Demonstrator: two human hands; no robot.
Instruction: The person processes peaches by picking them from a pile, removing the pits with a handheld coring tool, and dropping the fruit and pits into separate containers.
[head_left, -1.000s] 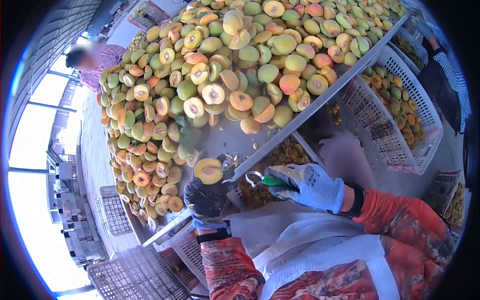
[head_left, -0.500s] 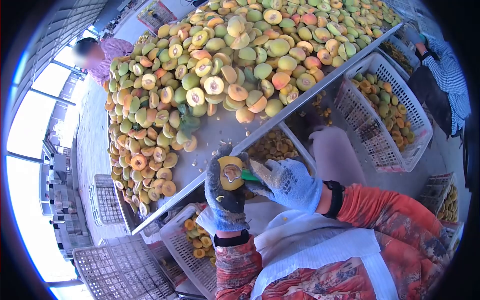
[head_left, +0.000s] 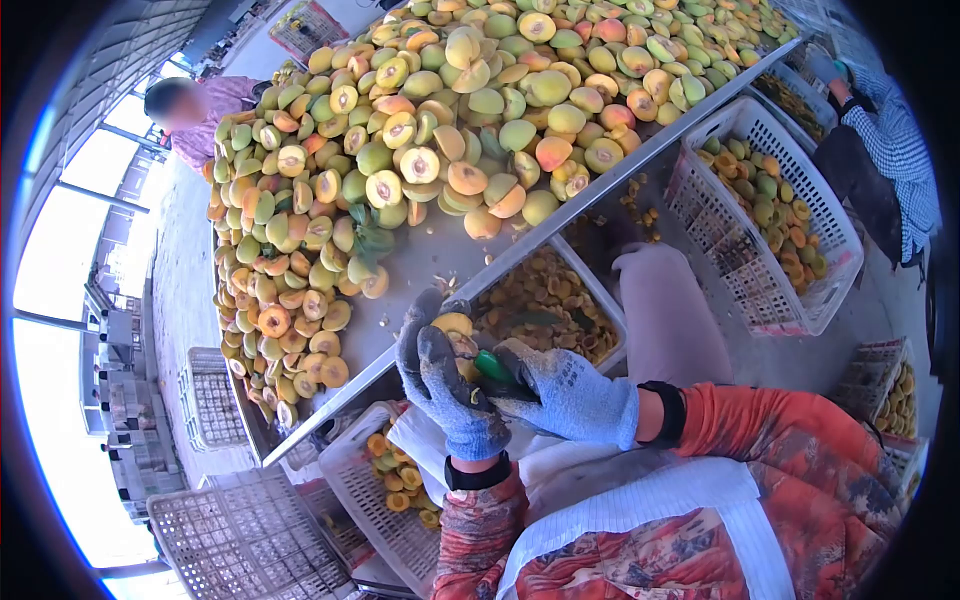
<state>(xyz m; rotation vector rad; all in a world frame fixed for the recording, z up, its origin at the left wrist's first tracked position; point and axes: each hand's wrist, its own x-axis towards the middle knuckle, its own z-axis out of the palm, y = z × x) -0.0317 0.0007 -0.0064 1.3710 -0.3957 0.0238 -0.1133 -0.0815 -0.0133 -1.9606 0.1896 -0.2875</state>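
One stone-fruit half [head_left: 455, 323] lies in the gloved left hand [head_left: 445, 382], which is curled around it. From my distant place I see the right hand [head_left: 575, 392] closed on a green-handled tool [head_left: 492, 365], its metal end at the fruit. Beyond them, many fruit halves [head_left: 420, 165] are heaped on the metal table [head_left: 428, 255].

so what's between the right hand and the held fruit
In the head view, a green-handled tool reaches from the right hand to the fruit.
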